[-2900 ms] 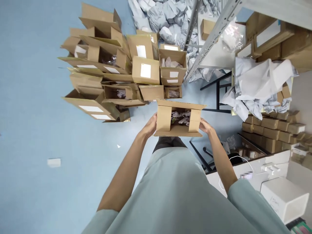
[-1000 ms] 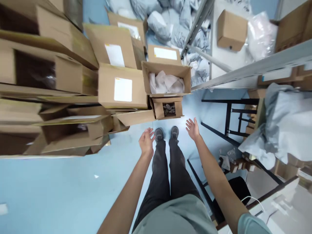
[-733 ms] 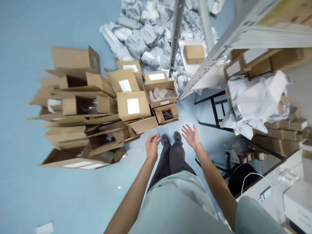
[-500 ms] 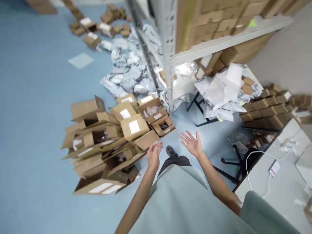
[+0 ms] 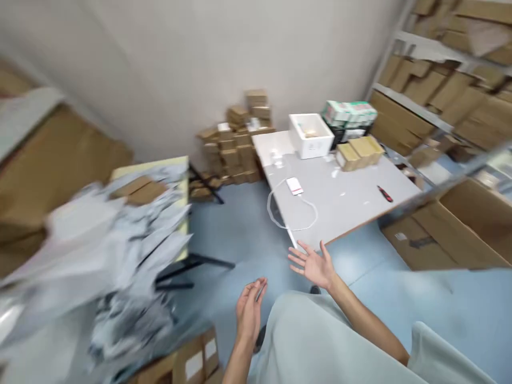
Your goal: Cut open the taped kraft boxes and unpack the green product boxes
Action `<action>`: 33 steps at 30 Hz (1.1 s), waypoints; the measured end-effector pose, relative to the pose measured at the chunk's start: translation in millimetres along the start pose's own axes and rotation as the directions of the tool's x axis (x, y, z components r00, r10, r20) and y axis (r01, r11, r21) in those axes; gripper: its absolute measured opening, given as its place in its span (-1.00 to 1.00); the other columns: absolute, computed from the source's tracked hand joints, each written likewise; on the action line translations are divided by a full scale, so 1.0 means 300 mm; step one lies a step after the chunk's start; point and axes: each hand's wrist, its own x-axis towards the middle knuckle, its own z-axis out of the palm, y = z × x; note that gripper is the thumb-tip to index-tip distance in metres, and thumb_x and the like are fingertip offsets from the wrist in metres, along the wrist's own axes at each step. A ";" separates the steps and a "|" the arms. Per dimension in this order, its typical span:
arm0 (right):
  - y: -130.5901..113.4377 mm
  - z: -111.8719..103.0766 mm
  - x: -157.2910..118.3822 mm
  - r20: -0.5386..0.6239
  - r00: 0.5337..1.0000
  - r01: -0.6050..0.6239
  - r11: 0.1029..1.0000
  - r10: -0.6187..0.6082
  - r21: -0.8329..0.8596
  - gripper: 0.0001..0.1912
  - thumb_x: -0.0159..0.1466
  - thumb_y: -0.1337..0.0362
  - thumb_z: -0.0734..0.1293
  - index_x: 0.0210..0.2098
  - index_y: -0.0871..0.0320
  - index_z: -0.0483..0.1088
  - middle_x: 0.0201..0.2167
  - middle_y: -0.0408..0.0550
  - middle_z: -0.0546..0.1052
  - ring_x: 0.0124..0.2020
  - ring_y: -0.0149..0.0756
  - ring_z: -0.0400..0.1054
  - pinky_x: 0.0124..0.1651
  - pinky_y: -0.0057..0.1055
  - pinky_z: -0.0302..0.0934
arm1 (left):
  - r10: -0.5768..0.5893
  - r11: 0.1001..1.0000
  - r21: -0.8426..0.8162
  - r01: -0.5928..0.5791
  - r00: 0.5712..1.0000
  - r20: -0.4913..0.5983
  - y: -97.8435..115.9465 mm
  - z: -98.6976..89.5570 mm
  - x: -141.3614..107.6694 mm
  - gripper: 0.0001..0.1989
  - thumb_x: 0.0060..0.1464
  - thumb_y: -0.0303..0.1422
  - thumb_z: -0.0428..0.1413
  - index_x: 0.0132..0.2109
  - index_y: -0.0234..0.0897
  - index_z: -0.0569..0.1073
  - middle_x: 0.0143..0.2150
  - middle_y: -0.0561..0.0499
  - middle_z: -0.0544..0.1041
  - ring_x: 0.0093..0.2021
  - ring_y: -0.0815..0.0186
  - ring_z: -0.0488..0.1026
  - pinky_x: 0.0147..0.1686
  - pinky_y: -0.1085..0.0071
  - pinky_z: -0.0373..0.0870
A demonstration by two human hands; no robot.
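Note:
My right hand point(image 5: 314, 265) hangs in the air with its palm turned up and its fingers spread, holding nothing. It is nearest to the front corner of a grey-white table point(image 5: 352, 200). My left hand point(image 5: 250, 309) is lower, over the blue floor, its fingers loosely bent with a gap by the thumb; nothing shows in it. On the table lie a small white device point(image 5: 295, 185) with a looped white cable point(image 5: 308, 226) and a red and black cutter-like tool point(image 5: 384, 194). The hands touch neither the table nor these things.
A white foam box point(image 5: 311, 146), small cartons point(image 5: 360, 153) and green-white boxes point(image 5: 349, 114) stand on the table. Stacked cartons point(image 5: 236, 149) line the wall. Blurred grey mailer bags point(image 5: 148, 256) cover a table at left. A large open carton point(image 5: 452, 229) and shelving are at right.
My view has swung right, from the open cartons on the floor to the table with the white device. The hands keep much the same pose.

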 end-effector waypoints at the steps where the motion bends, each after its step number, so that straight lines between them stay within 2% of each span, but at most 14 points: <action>1: -0.101 -0.066 -0.054 -0.031 0.998 0.061 0.998 -0.060 0.026 -0.20 0.40 -0.49 0.37 0.33 -0.06 0.54 0.40 0.13 0.63 0.38 0.04 0.56 0.46 0.09 0.31 | -0.013 1.000 0.026 0.011 0.998 0.064 -0.027 0.133 0.015 -0.57 -0.13 -0.04 0.59 -0.26 -0.12 0.60 -0.12 -0.02 0.75 0.15 0.00 0.73 0.50 -0.07 0.49; 4: -0.361 -0.239 -0.216 -0.133 0.968 0.226 0.971 -0.214 0.081 -0.19 0.40 -0.50 0.35 0.32 -0.05 0.55 0.38 0.14 0.65 0.37 0.04 0.56 0.43 0.07 0.33 | -0.084 0.993 0.099 0.063 0.971 0.222 -0.128 0.507 0.024 -0.57 -0.11 -0.02 0.59 -0.26 -0.11 0.60 -0.10 -0.01 0.77 0.15 0.03 0.73 0.52 -0.05 0.46; 7: -0.548 -0.359 -0.358 -0.208 0.914 0.375 0.921 -0.349 0.104 -0.19 0.39 -0.50 0.35 0.33 -0.08 0.54 0.38 0.11 0.64 0.40 0.03 0.54 0.44 0.07 0.33 | -0.190 0.975 0.173 0.139 0.926 0.327 -0.233 0.819 -0.003 -0.54 -0.16 -0.03 0.60 -0.27 -0.13 0.61 -0.07 -0.04 0.78 0.13 0.03 0.74 0.52 -0.04 0.45; 10: -0.666 -0.440 -0.450 -0.265 0.851 0.494 0.862 -0.453 0.112 -0.21 0.38 -0.48 0.38 0.34 -0.12 0.54 0.42 0.09 0.62 0.44 0.05 0.49 0.50 0.10 0.28 | -0.273 0.952 0.245 0.182 0.869 0.414 -0.318 1.060 -0.033 -0.54 -0.13 -0.02 0.59 -0.26 -0.16 0.60 -0.06 -0.08 0.77 0.12 0.00 0.74 0.47 -0.07 0.49; 13: -0.740 -0.511 -0.473 -0.320 0.807 0.558 0.819 -0.497 0.134 -0.21 0.34 -0.48 0.43 0.34 -0.17 0.55 0.44 0.06 0.60 0.47 0.06 0.47 0.52 0.13 0.26 | -0.334 0.930 0.304 0.205 0.815 0.473 -0.381 1.242 -0.037 -0.54 -0.11 -0.02 0.58 -0.26 -0.18 0.59 -0.05 -0.13 0.77 0.12 -0.03 0.74 0.44 -0.08 0.53; 17: -0.843 -0.610 -0.419 -0.363 0.787 0.582 0.795 -0.499 0.169 -0.16 0.25 -0.50 0.50 0.32 -0.18 0.58 0.43 0.03 0.61 0.47 0.05 0.46 0.53 0.09 0.26 | -0.385 0.909 0.348 0.230 0.784 0.486 -0.445 1.448 0.032 -0.56 -0.10 -0.06 0.57 -0.28 -0.18 0.57 -0.05 -0.14 0.77 0.12 -0.03 0.74 0.46 -0.11 0.50; 21: -1.034 -0.702 -0.338 -0.389 0.768 0.594 0.793 -0.509 0.134 -0.16 0.26 -0.49 0.51 0.34 -0.18 0.58 0.42 0.03 0.62 0.44 0.03 0.49 0.51 0.05 0.29 | -0.426 0.889 0.369 0.272 0.788 0.445 -0.488 1.683 0.160 -0.60 -0.15 -0.12 0.55 -0.32 -0.16 0.55 -0.04 -0.14 0.77 0.13 -0.05 0.73 0.49 -0.15 0.46; 25: -1.336 -0.753 -0.265 -0.410 0.750 0.577 0.816 -0.518 0.025 -0.22 0.28 -0.46 0.52 0.31 -0.20 0.60 0.39 0.00 0.65 0.43 0.00 0.51 0.52 0.02 0.29 | -0.372 0.918 0.318 0.238 0.797 0.476 -0.474 1.978 0.269 -0.62 -0.15 -0.12 0.52 -0.33 -0.16 0.54 -0.02 -0.16 0.76 0.13 -0.05 0.71 0.51 -0.16 0.44; 28: -1.587 -0.765 -0.194 -0.380 0.737 0.561 0.819 -0.559 -0.117 -0.23 0.30 -0.42 0.52 0.33 -0.18 0.59 0.43 0.01 0.62 0.49 0.04 0.44 0.61 0.07 0.18 | -0.289 0.953 0.234 0.191 0.802 0.522 -0.434 2.192 0.324 -0.63 -0.12 -0.11 0.50 -0.33 -0.16 0.51 -0.03 -0.16 0.76 0.10 -0.04 0.71 0.50 -0.15 0.45; 31: -1.810 -0.792 -0.106 -0.333 0.711 0.553 0.784 -0.620 -0.280 -0.29 0.33 -0.34 0.55 0.32 -0.16 0.60 0.45 0.03 0.60 0.57 0.06 0.35 0.69 0.11 0.03 | -0.231 0.971 0.174 0.162 0.817 0.528 -0.407 2.356 0.370 -0.66 -0.07 -0.13 0.48 -0.36 -0.13 0.49 -0.02 -0.14 0.76 0.10 -0.02 0.70 0.48 -0.09 0.47; 33: -1.937 -0.832 -0.040 -0.303 0.686 0.544 0.743 -0.661 -0.391 -0.34 0.33 -0.27 0.57 0.30 -0.14 0.61 0.46 0.04 0.58 0.61 0.06 0.30 0.72 0.12 -0.03 | -0.214 0.976 0.151 0.159 0.834 0.508 -0.408 2.429 0.394 -0.69 -0.07 -0.16 0.47 -0.30 -0.13 0.53 -0.01 -0.13 0.76 0.10 -0.02 0.70 0.47 -0.09 0.48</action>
